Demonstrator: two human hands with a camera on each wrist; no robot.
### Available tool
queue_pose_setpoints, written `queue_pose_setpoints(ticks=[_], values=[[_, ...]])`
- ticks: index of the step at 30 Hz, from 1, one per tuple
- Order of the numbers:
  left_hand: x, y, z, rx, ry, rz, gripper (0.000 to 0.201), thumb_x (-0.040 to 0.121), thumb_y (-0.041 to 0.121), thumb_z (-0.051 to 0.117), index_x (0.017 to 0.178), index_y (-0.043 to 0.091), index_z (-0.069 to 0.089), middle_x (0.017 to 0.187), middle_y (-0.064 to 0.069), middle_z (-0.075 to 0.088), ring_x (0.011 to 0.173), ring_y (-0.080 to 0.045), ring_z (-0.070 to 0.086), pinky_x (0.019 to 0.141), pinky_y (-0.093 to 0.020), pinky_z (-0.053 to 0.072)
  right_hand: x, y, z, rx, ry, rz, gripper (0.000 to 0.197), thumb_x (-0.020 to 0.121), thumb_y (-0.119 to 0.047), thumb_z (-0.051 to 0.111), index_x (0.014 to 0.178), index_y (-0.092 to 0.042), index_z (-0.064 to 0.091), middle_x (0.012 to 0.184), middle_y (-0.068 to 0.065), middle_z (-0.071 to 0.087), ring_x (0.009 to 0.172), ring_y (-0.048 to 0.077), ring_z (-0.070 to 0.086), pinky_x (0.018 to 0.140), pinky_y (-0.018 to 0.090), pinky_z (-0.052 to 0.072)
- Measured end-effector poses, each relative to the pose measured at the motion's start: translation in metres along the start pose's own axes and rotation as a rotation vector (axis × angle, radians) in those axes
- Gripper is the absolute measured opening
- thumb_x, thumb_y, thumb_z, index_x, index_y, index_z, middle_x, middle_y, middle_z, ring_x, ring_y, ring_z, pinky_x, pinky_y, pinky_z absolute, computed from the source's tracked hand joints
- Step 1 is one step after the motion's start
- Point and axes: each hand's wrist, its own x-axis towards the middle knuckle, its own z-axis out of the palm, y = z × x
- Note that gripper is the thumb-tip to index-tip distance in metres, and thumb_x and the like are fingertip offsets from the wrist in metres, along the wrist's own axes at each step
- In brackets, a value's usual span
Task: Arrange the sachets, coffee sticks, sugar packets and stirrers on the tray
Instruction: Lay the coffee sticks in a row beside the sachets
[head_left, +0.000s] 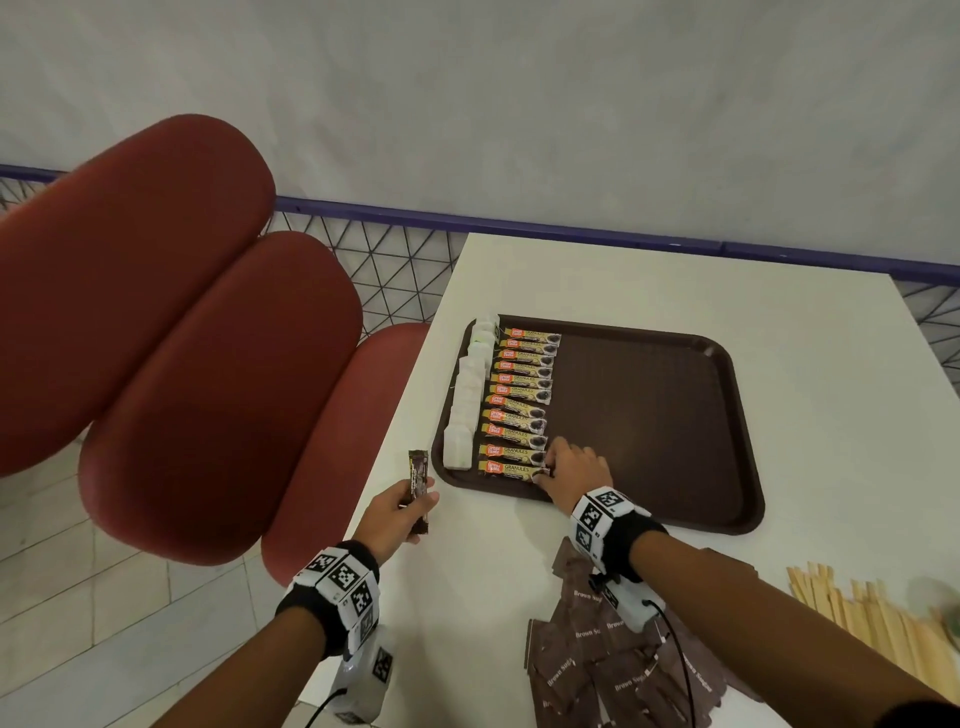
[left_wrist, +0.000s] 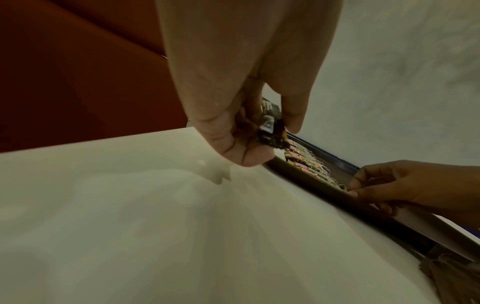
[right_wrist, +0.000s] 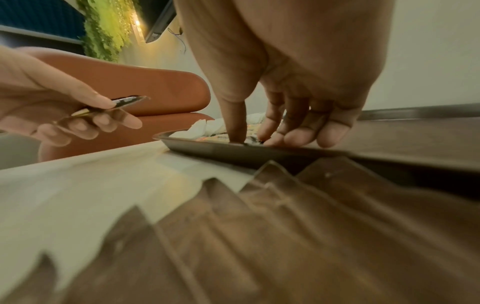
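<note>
A brown tray (head_left: 649, 415) lies on the white table (head_left: 649, 275). White sachets (head_left: 467, 395) line its left edge, and beside them runs a row of several yellow coffee sticks (head_left: 522, 400). My right hand (head_left: 545, 470) is over the tray's near left corner. Its thumb and index finger pinch the end of the nearest coffee stick (head_left: 511, 468), with the other fingertips (right_wrist: 330, 139) on the tray floor. Left of the tray, my left hand (head_left: 415, 501) grips dark brown coffee sticks (head_left: 418, 475) above the table. Brown sugar packets (head_left: 597, 660) lie heaped under my right forearm. Wooden stirrers (head_left: 883, 618) lie at the right.
Red cushioned seats (head_left: 182, 338) stand close against the table's left edge. A blue rail with wire mesh (head_left: 389, 260) runs behind the table. Most of the tray to the right of the coffee sticks is bare.
</note>
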Motion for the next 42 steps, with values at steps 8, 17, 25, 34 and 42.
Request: queue_pose_setpoints(ticks=[8, 17, 25, 34, 42], values=[[0.002, 0.002, 0.005, 0.025, -0.064, 0.013, 0.023, 0.09, 0.017, 0.06, 0.112, 0.014, 0.06, 0.071, -0.001, 0.049, 0.06, -0.013, 0.052, 0.055, -0.019, 0.047, 0.001, -0.004, -0.001, 0.008, 0.055, -0.026, 0.03, 0.09, -0.035, 0.053, 0.111, -0.014, 0.047, 0.117, 0.006, 0.059, 0.113, 0.026, 0.049, 0.096, 0.037, 0.037], [0.005, 0.009, 0.013, 0.05, -0.077, 0.089, 0.023, 0.081, 0.011, 0.07, 0.094, 0.023, 0.056, 0.079, 0.003, 0.058, 0.065, -0.01, 0.052, 0.055, -0.017, 0.041, -0.016, -0.026, -0.01, 0.339, -0.009, -0.442, 0.03, 0.092, -0.019, 0.051, 0.122, -0.023, 0.052, 0.112, 0.0, 0.053, 0.11, 0.014, 0.041, 0.096, 0.027, 0.035], [0.004, 0.027, 0.022, -0.074, -0.145, 0.053, 0.018, 0.095, 0.019, 0.052, 0.104, 0.011, 0.065, 0.082, -0.002, 0.063, 0.07, -0.013, 0.05, 0.06, -0.022, 0.045, -0.014, -0.032, -0.014, 0.273, 0.044, -0.504, 0.022, 0.089, -0.013, 0.056, 0.109, -0.019, 0.062, 0.118, 0.0, 0.052, 0.112, 0.015, 0.038, 0.097, 0.025, 0.032], [0.008, 0.019, 0.016, -0.261, -0.028, 0.016, 0.008, 0.092, 0.01, 0.055, 0.095, 0.004, 0.059, 0.077, -0.01, 0.063, 0.064, -0.016, 0.055, 0.055, -0.022, 0.053, -0.016, -0.02, -0.019, 0.619, -0.077, -0.256, 0.018, 0.089, -0.005, 0.055, 0.105, -0.011, 0.06, 0.086, 0.003, 0.056, 0.066, 0.004, 0.046, 0.064, 0.017, 0.039], [0.009, 0.021, 0.019, -0.187, -0.071, -0.006, 0.014, 0.091, 0.009, 0.057, 0.105, 0.006, 0.057, 0.074, -0.011, 0.062, 0.058, -0.016, 0.054, 0.053, -0.024, 0.052, -0.015, -0.007, -0.01, 0.515, -0.089, -0.18, 0.015, 0.088, -0.005, 0.053, 0.091, -0.017, 0.06, 0.066, 0.001, 0.055, 0.078, 0.018, 0.049, 0.071, 0.026, 0.043]])
